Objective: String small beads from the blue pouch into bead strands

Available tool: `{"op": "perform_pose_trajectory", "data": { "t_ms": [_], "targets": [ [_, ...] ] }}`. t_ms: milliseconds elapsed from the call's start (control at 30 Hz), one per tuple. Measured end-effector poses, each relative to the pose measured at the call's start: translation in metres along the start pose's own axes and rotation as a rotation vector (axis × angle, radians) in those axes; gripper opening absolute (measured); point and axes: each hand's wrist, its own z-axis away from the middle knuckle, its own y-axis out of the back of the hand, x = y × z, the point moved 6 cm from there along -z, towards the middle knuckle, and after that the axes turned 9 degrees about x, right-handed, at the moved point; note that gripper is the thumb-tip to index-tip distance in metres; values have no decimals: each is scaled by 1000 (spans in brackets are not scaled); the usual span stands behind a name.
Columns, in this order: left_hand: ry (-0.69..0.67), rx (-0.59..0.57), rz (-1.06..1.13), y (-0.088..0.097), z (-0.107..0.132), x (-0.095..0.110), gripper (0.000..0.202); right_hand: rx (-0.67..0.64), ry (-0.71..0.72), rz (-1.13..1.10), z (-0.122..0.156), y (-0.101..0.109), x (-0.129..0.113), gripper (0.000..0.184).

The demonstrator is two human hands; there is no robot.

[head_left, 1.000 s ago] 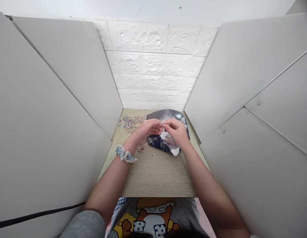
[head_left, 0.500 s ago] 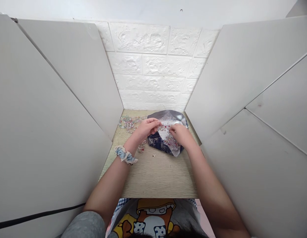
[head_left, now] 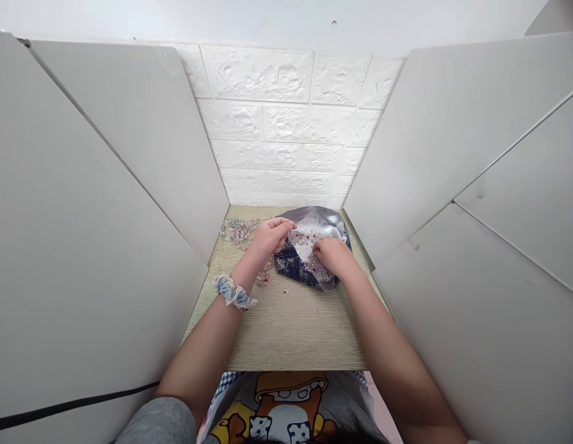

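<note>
My left hand (head_left: 273, 237) pinches thumb and fingertips together over the left rim of a dark blue patterned pouch (head_left: 290, 266) with a shiny silver lining. Whatever sits in that pinch is too fine to make out. Inside the open pouch, loose pink, clear and red beads (head_left: 316, 266) lie on the lining. My right hand (head_left: 333, 255) reaches in from the right, fingers curled together just above them; its fingertips are partly hidden. Left of the pouch are strings of pastel beads (head_left: 240, 232), partly behind my left hand.
A tiny metallic piece (head_left: 286, 291) lies on the wooden tabletop (head_left: 298, 336) in front of the pouch. White panels (head_left: 147, 123) close in on the left and others (head_left: 434, 142) on the right. Behind stands a white brick-patterned wall (head_left: 286, 120).
My right hand has shifted slightly down and left over the beads. My left hand has risen a little, and its fingers stay pinched.
</note>
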Motion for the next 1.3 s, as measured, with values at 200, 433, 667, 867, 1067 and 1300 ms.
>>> {"op": "perform_pose_trajectory", "data": {
  "t_ms": [200, 433, 667, 867, 1067, 1300],
  "targets": [
    [24, -90, -79, -8, 6, 2, 22, 193, -138, -665, -3, 18, -4, 14],
    [-8, -142, -206, -14, 12, 5, 26, 183, -249, -1212, -2, 22, -7, 20],
    [-76, -114, -274, -14, 10, 5, 29, 144, -251, -1250, -1, 20, -11, 20],
    [-106, -94, -281, -15, 9, 7, 28, 153, -253, -1277, -1, 20, -11, 18],
    [-125, -73, -269, -14, 10, 9, 27, 155, -250, -1281, -1, 20, -11, 17],
    [-130, -52, -279, -14, 10, 9, 28, 143, -259, -1301, -1, 21, -14, 14]
  ]
}}
